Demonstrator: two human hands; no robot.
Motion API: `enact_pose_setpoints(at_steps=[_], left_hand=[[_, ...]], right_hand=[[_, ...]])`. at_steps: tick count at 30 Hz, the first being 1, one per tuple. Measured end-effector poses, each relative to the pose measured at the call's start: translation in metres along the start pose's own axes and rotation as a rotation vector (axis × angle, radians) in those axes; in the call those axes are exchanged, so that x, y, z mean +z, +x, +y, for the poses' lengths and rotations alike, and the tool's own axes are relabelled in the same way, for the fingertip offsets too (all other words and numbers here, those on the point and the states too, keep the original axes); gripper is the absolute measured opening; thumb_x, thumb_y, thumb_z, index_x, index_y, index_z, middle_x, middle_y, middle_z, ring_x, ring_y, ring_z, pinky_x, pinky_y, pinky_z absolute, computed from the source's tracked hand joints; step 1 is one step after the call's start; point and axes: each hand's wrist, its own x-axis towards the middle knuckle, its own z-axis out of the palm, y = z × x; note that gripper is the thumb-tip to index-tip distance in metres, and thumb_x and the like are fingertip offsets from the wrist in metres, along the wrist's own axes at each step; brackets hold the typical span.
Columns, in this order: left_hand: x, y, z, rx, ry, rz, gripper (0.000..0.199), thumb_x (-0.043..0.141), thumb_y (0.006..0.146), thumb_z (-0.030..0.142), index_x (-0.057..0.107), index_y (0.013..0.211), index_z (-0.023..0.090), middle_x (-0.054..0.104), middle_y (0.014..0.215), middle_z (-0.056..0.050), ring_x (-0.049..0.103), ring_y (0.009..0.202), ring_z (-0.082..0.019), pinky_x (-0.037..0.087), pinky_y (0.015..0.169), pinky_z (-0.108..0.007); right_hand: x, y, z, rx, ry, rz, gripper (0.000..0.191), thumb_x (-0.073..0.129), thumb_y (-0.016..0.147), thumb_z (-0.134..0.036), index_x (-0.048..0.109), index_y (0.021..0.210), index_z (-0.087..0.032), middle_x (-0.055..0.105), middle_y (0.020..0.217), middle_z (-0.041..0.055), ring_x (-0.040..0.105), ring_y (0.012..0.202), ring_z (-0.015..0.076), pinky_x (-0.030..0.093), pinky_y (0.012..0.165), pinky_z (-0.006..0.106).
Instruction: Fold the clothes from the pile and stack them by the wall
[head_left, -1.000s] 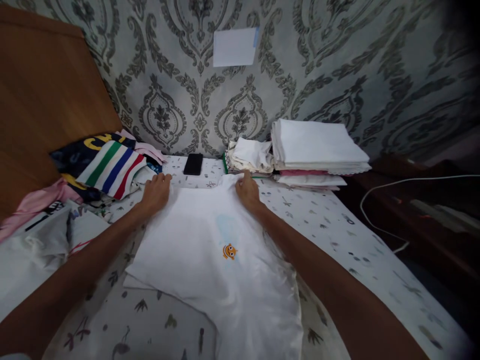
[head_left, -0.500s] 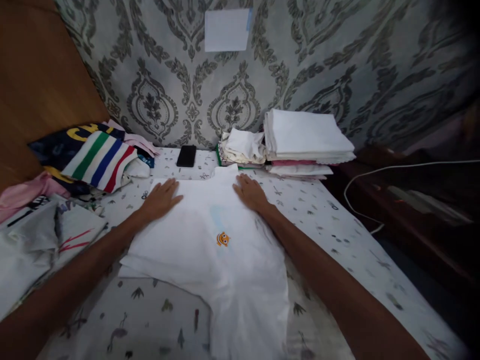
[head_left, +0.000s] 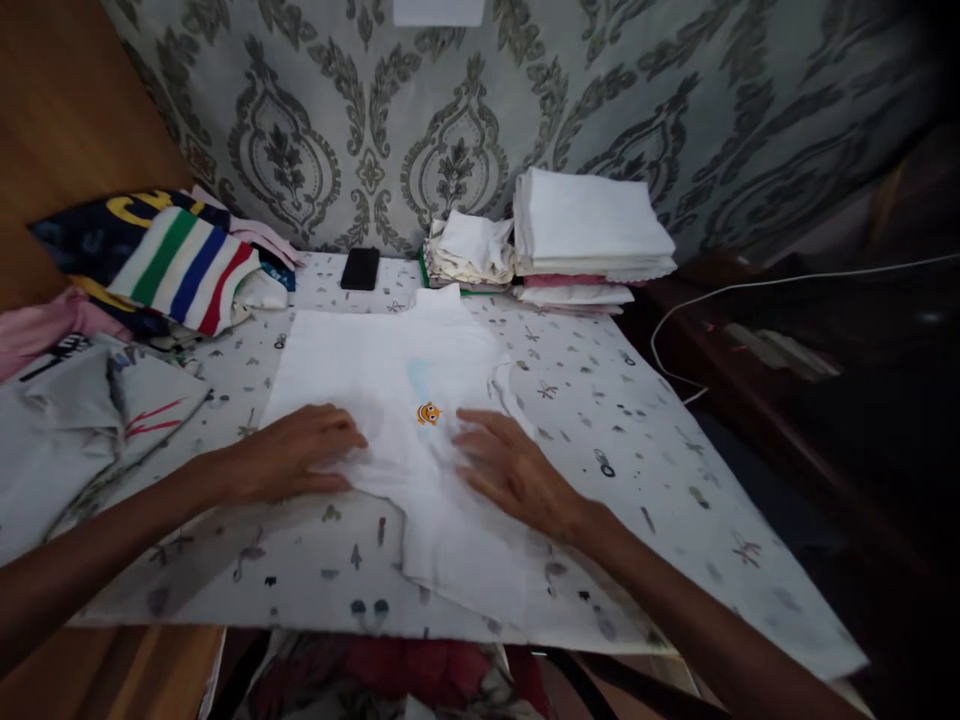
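Note:
A white T-shirt (head_left: 382,370) lies spread on the printed cloth, one half folded over, with a small orange cartoon face and a pale blue patch showing. My left hand (head_left: 304,452) rests on the shirt's left side near the sleeve edge, fingers stretched and thumb apart. Over the lower right part of the body is my right hand (head_left: 514,468), open with spread fingers, a little smeared by motion. Neither hand grips the fabric. Whether the right fingertips press on the cloth or hover just above, I cannot tell.
Left, a heap of clothes includes a striped garment (head_left: 184,270) and a grey-white garment (head_left: 67,410). A black phone (head_left: 360,269) lies at the back beside a small folded pile (head_left: 472,250) and a tall white folded stack (head_left: 592,225). A white cable (head_left: 739,287) hangs at right.
Both hands have slid from the shirt's far edge toward me, the right one over the shirt's body. My view has tilted down, bringing the table's front edge into sight.

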Motion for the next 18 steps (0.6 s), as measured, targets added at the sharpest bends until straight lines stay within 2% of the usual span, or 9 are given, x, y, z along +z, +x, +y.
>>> enact_pose_setpoints(at_steps=[3, 6, 8, 10, 13, 16, 18], left_hand=[[0.009, -0.025, 0.014, -0.023, 0.103, -0.002, 0.032, 0.054, 0.090, 0.038, 0.063, 0.121, 0.034, 0.064, 0.118, -0.007, 0.058, 0.104, -0.025, 0.046, 0.092, -0.036], [0.017, -0.046, 0.013, -0.057, 0.207, 0.027, 0.037, 0.047, 0.090, 0.025, 0.061, 0.123, 0.033, 0.064, 0.113, -0.008, 0.059, 0.100, -0.024, 0.047, 0.088, -0.036], [0.024, -0.056, 0.007, -0.078, 0.304, 0.052, 0.046, 0.042, 0.087, 0.015, 0.059, 0.127, 0.031, 0.065, 0.114, -0.009, 0.060, 0.102, -0.025, 0.048, 0.086, -0.036], [0.031, -0.064, 0.000, -0.110, 0.415, 0.078, 0.054, 0.039, 0.083, 0.006, 0.057, 0.129, 0.028, 0.065, 0.116, -0.010, 0.061, 0.103, -0.026, 0.049, 0.084, -0.037], [0.038, -0.071, -0.004, -0.132, 0.535, 0.123, 0.052, 0.038, 0.082, 0.000, 0.057, 0.126, 0.023, 0.065, 0.116, -0.011, 0.061, 0.105, -0.026, 0.048, 0.087, -0.038], [0.032, -0.073, 0.003, -0.119, 0.597, 0.139, 0.043, 0.040, 0.086, -0.001, 0.060, 0.118, 0.021, 0.065, 0.111, -0.010, 0.060, 0.105, -0.025, 0.047, 0.091, -0.038], [0.024, -0.073, 0.010, -0.120, 0.619, 0.127, 0.039, 0.042, 0.085, -0.002, 0.062, 0.110, 0.021, 0.064, 0.103, -0.008, 0.061, 0.098, -0.024, 0.047, 0.087, -0.037]], right_hand=[[0.009, -0.053, -0.018, -0.045, 0.012, -0.005, 0.032, 0.056, 0.093, -0.046, 0.064, 0.121, -0.035, 0.056, 0.140, 0.0092, 0.053, 0.131, 0.0268, 0.048, 0.107, 0.049], [0.018, -0.091, -0.029, -0.161, -0.024, 0.025, 0.051, 0.065, 0.088, -0.049, 0.054, 0.135, -0.036, 0.056, 0.142, 0.0109, 0.050, 0.134, 0.0289, 0.042, 0.113, 0.055], [0.023, -0.106, -0.035, -0.200, -0.053, 0.044, 0.062, 0.067, 0.087, -0.049, 0.046, 0.143, -0.036, 0.057, 0.142, 0.0115, 0.050, 0.135, 0.0292, 0.041, 0.113, 0.057], [0.027, -0.113, -0.041, -0.198, -0.074, 0.055, 0.060, 0.066, 0.088, -0.045, 0.046, 0.144, -0.035, 0.060, 0.138, 0.0114, 0.054, 0.131, 0.0283, 0.043, 0.111, 0.055], [0.030, -0.111, -0.048, -0.190, -0.085, 0.080, 0.041, 0.061, 0.092, -0.037, 0.057, 0.133, -0.029, 0.068, 0.126, 0.0104, 0.061, 0.122, 0.0255, 0.046, 0.109, 0.051], [0.031, -0.103, -0.055, -0.189, -0.066, 0.145, 0.021, 0.052, 0.097, -0.021, 0.064, 0.114, -0.023, 0.072, 0.112, 0.0082, 0.065, 0.111, 0.0210, 0.051, 0.102, 0.044], [0.027, -0.096, -0.061, -0.179, -0.034, 0.167, 0.021, 0.045, 0.098, -0.013, 0.064, 0.102, -0.021, 0.072, 0.104, 0.0071, 0.065, 0.103, 0.0188, 0.054, 0.095, 0.039]])
